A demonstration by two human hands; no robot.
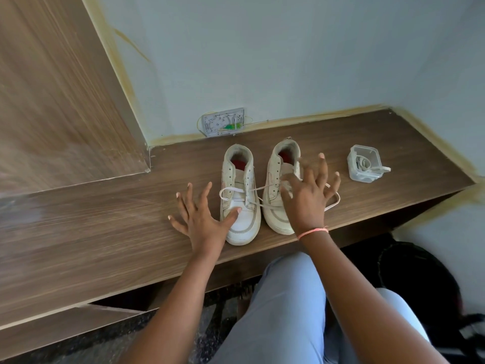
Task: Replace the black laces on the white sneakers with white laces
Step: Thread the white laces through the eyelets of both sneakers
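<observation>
Two white sneakers stand side by side on the wooden shelf, toes toward me. The left sneaker has a white lace through its lower eyelets, which trails across to the right sneaker and loops out past it. My left hand is spread flat beside the left sneaker, thumb touching its toe cap. My right hand hovers with spread fingers over the right sneaker, holding nothing. No black lace is visible.
A small clear plastic container with another white lace in it sits to the right of the sneakers. An open wall socket plate is behind them. A wooden panel rises at the left. My knees and a dark bag are below the shelf edge.
</observation>
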